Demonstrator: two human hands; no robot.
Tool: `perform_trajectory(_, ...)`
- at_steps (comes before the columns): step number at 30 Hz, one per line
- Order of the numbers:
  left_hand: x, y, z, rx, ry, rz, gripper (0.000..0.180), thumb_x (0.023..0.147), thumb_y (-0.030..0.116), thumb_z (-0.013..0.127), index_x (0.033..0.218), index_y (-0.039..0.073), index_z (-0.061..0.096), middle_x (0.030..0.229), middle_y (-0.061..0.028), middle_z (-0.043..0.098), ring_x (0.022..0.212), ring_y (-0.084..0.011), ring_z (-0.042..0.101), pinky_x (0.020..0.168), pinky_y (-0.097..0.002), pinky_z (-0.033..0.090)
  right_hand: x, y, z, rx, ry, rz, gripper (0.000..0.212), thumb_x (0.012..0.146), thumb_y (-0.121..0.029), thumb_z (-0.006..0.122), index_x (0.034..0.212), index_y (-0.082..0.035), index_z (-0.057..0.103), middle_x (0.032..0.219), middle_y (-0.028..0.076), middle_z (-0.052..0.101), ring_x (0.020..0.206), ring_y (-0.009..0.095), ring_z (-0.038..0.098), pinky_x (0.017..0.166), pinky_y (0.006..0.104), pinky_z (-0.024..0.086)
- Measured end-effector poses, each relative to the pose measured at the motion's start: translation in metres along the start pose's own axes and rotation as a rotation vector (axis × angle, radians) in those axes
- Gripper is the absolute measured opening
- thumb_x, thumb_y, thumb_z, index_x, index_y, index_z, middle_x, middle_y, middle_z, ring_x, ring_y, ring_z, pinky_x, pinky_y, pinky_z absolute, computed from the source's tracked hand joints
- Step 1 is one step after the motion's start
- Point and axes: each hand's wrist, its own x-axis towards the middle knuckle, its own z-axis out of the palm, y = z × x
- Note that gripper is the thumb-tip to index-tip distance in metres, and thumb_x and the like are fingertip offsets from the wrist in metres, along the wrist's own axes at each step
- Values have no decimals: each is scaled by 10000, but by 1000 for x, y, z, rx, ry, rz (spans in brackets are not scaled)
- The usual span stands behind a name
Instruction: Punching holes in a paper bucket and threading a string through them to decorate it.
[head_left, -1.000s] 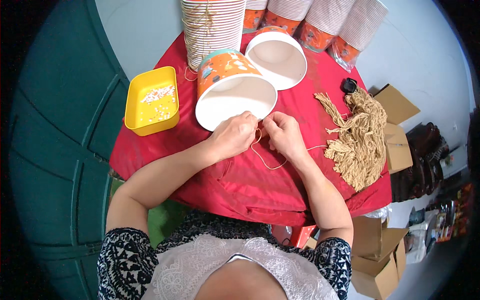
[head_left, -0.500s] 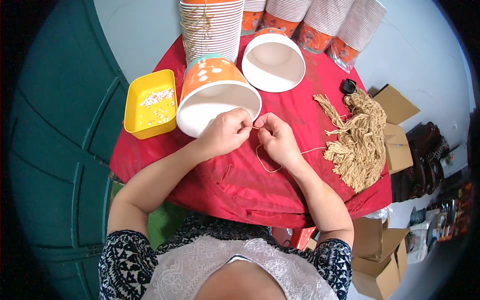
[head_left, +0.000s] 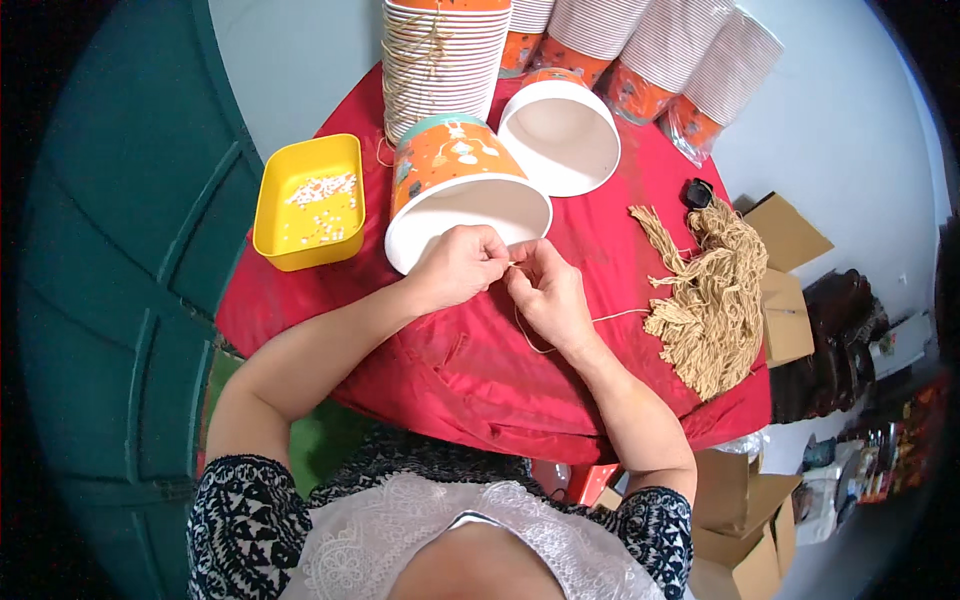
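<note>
My left hand [head_left: 460, 267] and my right hand [head_left: 549, 298] meet just in front of a paper bucket's mouth. Both are closed in a pinch on a thin tan cord [head_left: 621, 315], their fingertips nearly touching. Part of the cord hangs in a loop below my right hand, and it runs right to a thick bundle of tan cords [head_left: 705, 310]. The orange paper bucket [head_left: 450, 158] lies on its side, its white mouth facing me. Fingers hide the exact spot where the cord is gripped.
A second bucket [head_left: 558, 138] lies on its side behind. Tall bucket stacks [head_left: 445, 70] stand along the back of the red-covered table [head_left: 500, 375]. At left sits a yellow tray [head_left: 310, 256] with small white pieces. Cardboard boxes [head_left: 785, 310] are at right.
The whole view has shifted slightly. My right fingertips have come closer to my left ones, and the cord between them shows less. Both hands still pinch it.
</note>
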Motion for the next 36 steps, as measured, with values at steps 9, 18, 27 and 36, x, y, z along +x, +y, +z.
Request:
perform_trajectory(9, -1, 8, -2, -28, -4, 37, 79, 850, 67, 607, 802, 8, 625, 670, -46, 638, 575, -111, 604, 538, -282, 486, -1, -3, 0, -194, 12, -57, 90, 882, -51, 637, 956, -7, 611, 648, 87, 618, 559, 127, 570, 549, 303, 475)
perform_trajectory(18, -1, 13, -3, -105, -19, -6, 82, 843, 55, 612, 775, 11, 601, 641, -42, 608, 555, -105, 577, 515, -277, 464, 0, 3, 2, -317, 36, -190, 120, 887, -108, 614, 966, -20, 593, 747, 217, 664, 703, 398, 673, 617, 483, 523)
perform_trajectory(27, 0, 6, -3, -76, -44, -11, 37, 872, -19, 576, 848, 7, 567, 667, -19, 562, 534, -76, 510, 451, -222, 386, -2, -9, 6, -258, 7, -93, 149, 872, -95, 600, 984, -5, 563, 751, 215, 669, 711, 400, 676, 637, 491, 526)
perform_trajectory(36, -1, 16, -4, -22, -19, -35, 77, 839, 47, 578, 772, 11, 587, 640, -42, 606, 558, -109, 582, 515, -280, 458, 0, 0, 3, -333, -11, -175, 104, 882, -76, 589, 954, -6, 565, 750, 222, 662, 701, 407, 664, 623, 494, 516)
